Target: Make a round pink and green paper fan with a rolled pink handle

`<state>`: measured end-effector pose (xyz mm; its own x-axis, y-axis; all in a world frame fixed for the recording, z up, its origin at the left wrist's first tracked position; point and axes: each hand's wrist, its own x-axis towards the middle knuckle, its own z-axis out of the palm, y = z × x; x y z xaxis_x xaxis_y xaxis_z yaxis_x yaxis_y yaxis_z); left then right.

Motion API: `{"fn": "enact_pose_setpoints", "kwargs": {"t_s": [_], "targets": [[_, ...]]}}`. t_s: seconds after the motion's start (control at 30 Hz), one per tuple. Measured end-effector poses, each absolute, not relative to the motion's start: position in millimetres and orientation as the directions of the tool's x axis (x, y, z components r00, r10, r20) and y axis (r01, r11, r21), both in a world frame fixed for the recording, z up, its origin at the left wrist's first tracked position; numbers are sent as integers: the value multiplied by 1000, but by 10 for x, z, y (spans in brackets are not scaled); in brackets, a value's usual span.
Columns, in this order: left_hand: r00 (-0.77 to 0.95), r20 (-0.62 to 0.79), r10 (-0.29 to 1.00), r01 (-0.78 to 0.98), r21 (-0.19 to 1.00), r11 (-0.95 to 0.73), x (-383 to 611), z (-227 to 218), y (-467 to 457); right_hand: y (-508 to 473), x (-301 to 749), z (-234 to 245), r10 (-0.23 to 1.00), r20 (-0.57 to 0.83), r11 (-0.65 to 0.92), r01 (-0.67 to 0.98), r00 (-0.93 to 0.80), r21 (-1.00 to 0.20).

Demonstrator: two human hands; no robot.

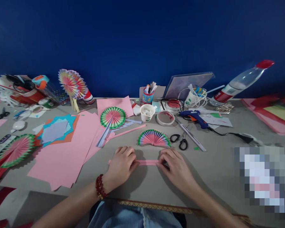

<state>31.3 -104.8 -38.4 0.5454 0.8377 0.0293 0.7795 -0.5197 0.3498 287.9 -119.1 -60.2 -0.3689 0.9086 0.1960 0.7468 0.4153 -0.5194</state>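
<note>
A narrow folded pink paper strip lies flat on the table in front of me, running left to right. My left hand has its fingers closed on the strip, and a short end sticks out to the left of it. At the strip's right end, my right hand pinches it between thumb and fingers. Just beyond the hands rests a pleated half-round paper fan with a pink middle and green edge. Black-handled scissors lie beside that fan, past my right hand.
Pink sheets spread at the left under blue and orange paper. A round paper fan, a white cup, a tape roll, a utility knife and a blue glue gun lie farther back. A tilted bottle stands right.
</note>
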Motion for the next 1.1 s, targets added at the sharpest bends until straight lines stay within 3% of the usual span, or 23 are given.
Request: {"fn": "enact_pose_setpoints", "kwargs": {"t_s": [0.17, 0.3, 0.43, 0.63, 0.83, 1.1], "targets": [[550, 20, 835, 778, 349, -522, 314, -377, -1047, -1226, 2860, -609, 899, 239, 438, 741, -367, -510], [545, 13, 838, 777, 368, -511, 304, -386, -1046, -1274, 2838, -614, 874, 284, 484, 761, -395, -432], [552, 15, 834, 777, 355, -520, 299, -394, -1041, -1278, 2751, -580, 783, 278, 622, 723, -557, -303], [548, 44, 835, 785, 318, -532, 333, -411, -1067, -1170, 2603, -562, 586, 182, 808, 550, -790, -212], [538, 73, 840, 774, 352, -527, 108, -421, -1140, -1160, 2651, -605, 592, 187, 800, 545, -784, -249], [346, 145, 927, 846, 379, -375, -410, -537, -1321, -1127, 2668, -629, 598, 275, 795, 511, -753, -327]]}}
